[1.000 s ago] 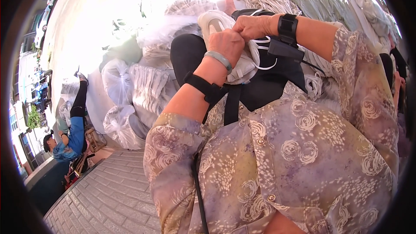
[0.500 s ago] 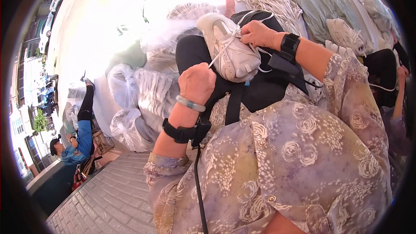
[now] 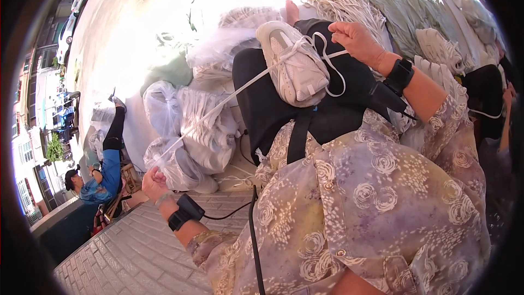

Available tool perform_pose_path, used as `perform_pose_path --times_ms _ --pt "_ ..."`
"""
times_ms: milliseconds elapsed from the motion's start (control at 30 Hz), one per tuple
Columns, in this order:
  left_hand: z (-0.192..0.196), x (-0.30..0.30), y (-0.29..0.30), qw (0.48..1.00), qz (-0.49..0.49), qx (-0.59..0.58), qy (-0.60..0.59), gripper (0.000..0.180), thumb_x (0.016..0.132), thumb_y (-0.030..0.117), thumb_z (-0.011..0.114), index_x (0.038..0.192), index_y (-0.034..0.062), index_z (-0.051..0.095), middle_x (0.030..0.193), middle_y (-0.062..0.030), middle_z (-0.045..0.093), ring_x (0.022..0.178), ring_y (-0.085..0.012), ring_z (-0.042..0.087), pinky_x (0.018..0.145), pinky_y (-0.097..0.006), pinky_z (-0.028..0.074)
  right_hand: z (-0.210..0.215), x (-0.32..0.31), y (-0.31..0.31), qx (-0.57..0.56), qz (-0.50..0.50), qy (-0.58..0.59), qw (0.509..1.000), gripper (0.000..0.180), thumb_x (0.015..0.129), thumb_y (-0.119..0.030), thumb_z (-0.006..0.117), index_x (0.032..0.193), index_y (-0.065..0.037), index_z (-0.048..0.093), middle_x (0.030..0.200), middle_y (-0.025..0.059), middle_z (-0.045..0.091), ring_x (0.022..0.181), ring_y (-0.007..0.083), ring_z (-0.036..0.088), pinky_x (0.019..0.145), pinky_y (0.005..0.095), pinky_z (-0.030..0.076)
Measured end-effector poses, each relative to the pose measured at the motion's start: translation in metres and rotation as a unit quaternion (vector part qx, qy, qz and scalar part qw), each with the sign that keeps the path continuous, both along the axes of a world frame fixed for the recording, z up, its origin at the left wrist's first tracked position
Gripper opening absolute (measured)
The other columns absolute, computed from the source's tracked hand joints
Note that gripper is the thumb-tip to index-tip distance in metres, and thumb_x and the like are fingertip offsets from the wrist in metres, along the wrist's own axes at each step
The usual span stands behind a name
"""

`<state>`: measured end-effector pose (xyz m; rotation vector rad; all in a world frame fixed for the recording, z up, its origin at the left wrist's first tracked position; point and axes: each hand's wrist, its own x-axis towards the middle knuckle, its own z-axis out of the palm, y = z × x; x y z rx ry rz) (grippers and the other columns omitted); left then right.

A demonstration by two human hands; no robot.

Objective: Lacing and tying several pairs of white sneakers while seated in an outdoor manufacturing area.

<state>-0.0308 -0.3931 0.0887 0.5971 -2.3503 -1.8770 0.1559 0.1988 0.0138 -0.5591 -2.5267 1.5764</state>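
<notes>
A white and beige sneaker [image 3: 297, 71] rests on my black-trousered lap, its toe pointing away from me. My left hand [image 3: 154, 184] is far out to the lower left, fingers closed on one end of a white shoelace [image 3: 218, 106]. That lace runs taut and straight from the sneaker's eyelets to my fingers. To the right of the shoe, my right hand [image 3: 357, 43] is raised with its fingers bent together; another stretch of lace runs into its palm. A loose lace loop [image 3: 339, 79] hangs at the sneaker's right side.
Clear plastic bags [image 3: 174, 164] of pale goods lie at left. Bundles of white laces [image 3: 349, 8] are heaped at the far right, with more white shoes [image 3: 436, 46] nearby. A person in blue [image 3: 103, 183] sits at far left; another person's arm [image 3: 507, 109] shows at right.
My left hand has swept down and left, drawing the lace out long and taut. My right hand has moved up and right, away from the sneaker.
</notes>
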Motion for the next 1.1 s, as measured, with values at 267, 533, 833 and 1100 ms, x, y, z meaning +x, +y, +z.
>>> perform_pose_path --times_ms 267,533,833,1100 --pt "0.088 -0.059 0.083 0.859 -0.268 0.389 0.195 0.015 0.085 0.012 0.052 0.076 0.0000 0.052 0.124 -0.0180 0.050 0.060 -0.0105 0.050 0.063 -0.023 0.040 0.011 0.029 0.089 0.188 -0.085 0.054 0.977 0.018 0.087 -0.014 0.047 0.095 0.000 0.057 0.065 0.0017 0.052 0.060 0.0089 0.046 0.056 0.0267 0.039" --pt "0.077 -0.058 0.183 0.844 -0.343 0.406 0.077 0.027 0.092 0.021 0.051 0.070 0.0064 0.050 0.082 -0.0151 0.059 0.054 -0.0134 0.048 0.057 -0.025 0.039 0.074 0.046 0.113 0.025 -0.110 -0.035 0.993 0.022 0.085 -0.020 0.043 0.096 -0.006 0.056 0.061 -0.0046 0.039 0.055 0.0046 0.034 0.053 0.0208 0.030" --pt "-0.020 0.055 0.352 0.831 -0.501 0.216 -0.109 0.013 0.086 0.012 0.061 0.090 0.0019 0.054 0.081 -0.0100 0.063 0.062 -0.0136 0.063 0.055 -0.023 0.052 0.024 -0.016 -0.042 -0.215 0.067 0.053 0.973 0.013 0.088 -0.008 0.055 0.094 0.000 0.064 0.084 0.0008 0.060 0.081 0.0067 0.054 0.074 0.0219 0.045" --pt "-0.014 0.075 0.381 0.825 -0.520 0.214 -0.058 0.023 0.085 0.010 0.062 0.100 -0.0007 0.049 0.078 -0.0091 0.063 0.061 -0.0125 0.061 0.057 -0.022 0.051 0.052 -0.016 -0.067 -0.340 0.002 0.069 0.938 0.014 0.084 -0.009 0.063 0.094 0.000 0.066 0.079 -0.0004 0.062 0.069 0.0027 0.052 0.061 0.0182 0.043"
